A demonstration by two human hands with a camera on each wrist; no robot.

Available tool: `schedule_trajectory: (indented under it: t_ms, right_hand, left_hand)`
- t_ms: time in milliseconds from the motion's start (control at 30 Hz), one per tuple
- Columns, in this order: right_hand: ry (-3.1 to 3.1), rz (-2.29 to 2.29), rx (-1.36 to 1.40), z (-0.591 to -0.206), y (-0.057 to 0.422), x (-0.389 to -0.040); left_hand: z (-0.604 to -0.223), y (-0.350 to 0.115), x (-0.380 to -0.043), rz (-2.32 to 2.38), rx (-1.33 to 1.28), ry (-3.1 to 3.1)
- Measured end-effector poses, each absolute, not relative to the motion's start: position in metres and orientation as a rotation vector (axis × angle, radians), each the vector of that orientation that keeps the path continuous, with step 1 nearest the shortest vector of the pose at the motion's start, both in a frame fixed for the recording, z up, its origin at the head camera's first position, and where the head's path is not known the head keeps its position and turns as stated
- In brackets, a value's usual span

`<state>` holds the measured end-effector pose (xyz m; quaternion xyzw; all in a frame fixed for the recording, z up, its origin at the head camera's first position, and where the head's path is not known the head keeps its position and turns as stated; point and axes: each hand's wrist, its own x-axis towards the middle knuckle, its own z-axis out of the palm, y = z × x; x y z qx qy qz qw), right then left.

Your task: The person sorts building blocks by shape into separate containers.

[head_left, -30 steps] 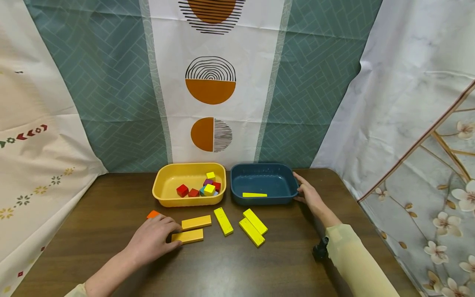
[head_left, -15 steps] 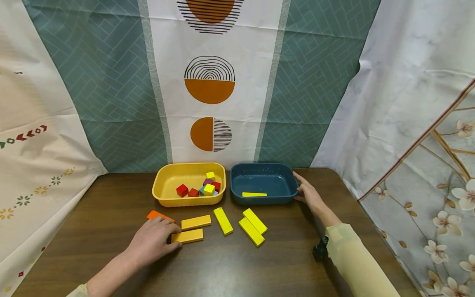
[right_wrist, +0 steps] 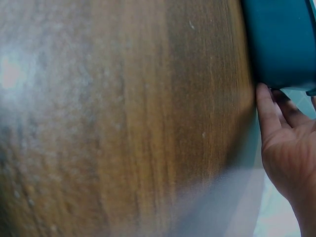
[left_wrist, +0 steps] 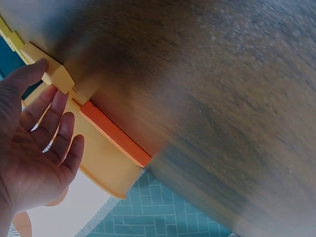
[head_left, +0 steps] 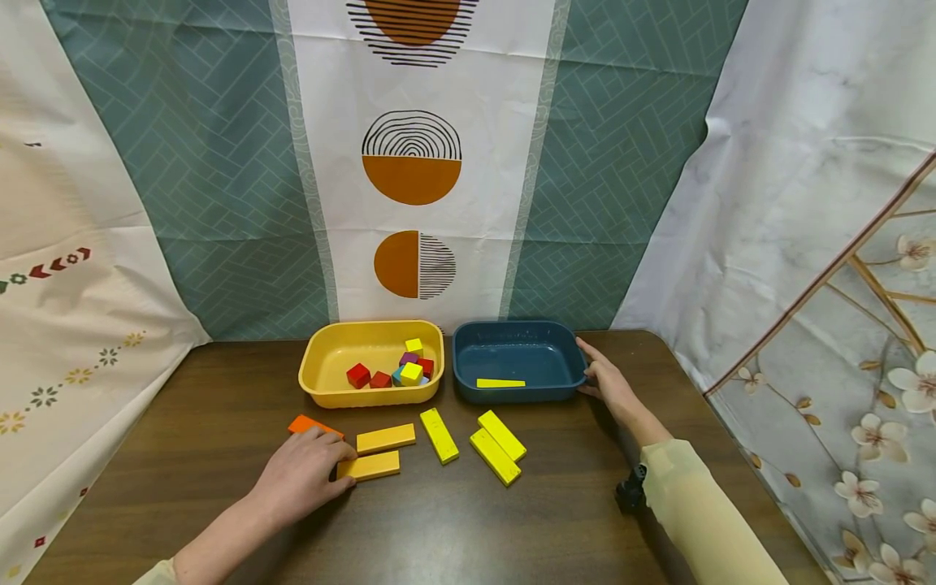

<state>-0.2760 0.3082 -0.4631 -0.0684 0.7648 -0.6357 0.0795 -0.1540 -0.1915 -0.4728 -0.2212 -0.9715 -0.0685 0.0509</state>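
Observation:
My left hand [head_left: 303,471] is low over the table at the left, its thumb and index finger pinching the end of a light-orange wooden block [head_left: 374,465]. In the left wrist view, that block [left_wrist: 59,76] sits between the thumb and fingertip, while the other fingers are loosely bent. A second light-orange block [head_left: 386,438] lies just behind it. An orange block [head_left: 314,425] lies beyond the knuckles, partly hidden by the hand. My right hand [head_left: 610,386] touches the right end of the dark blue bin [head_left: 519,396] with extended fingers; the right wrist view shows fingertips at its wall [right_wrist: 284,44].
Three yellow blocks lie on the table [head_left: 468,536], one [head_left: 439,436] in the middle and a pair [head_left: 496,457] to its right. Another yellow block [head_left: 500,383] is inside the blue bin. The yellow bin [head_left: 373,398] holds several coloured cubes. Fabric hangs behind.
My left hand's fingers have drawn back slightly, showing more of the orange block. The blocks and bins stay in place, and the right hand keeps its position at the blue bin.

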Motion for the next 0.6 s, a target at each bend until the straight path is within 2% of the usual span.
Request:
schedule_trajectory:
  t_ms: [600]
  right_hand:
    - [2.285,-1.900,-0.194,-0.4625,0.3074,-0.2758]
  left_hand:
    - [-0.4728,-0.1892,-0.1528,-0.172,-0.684,-3.003]
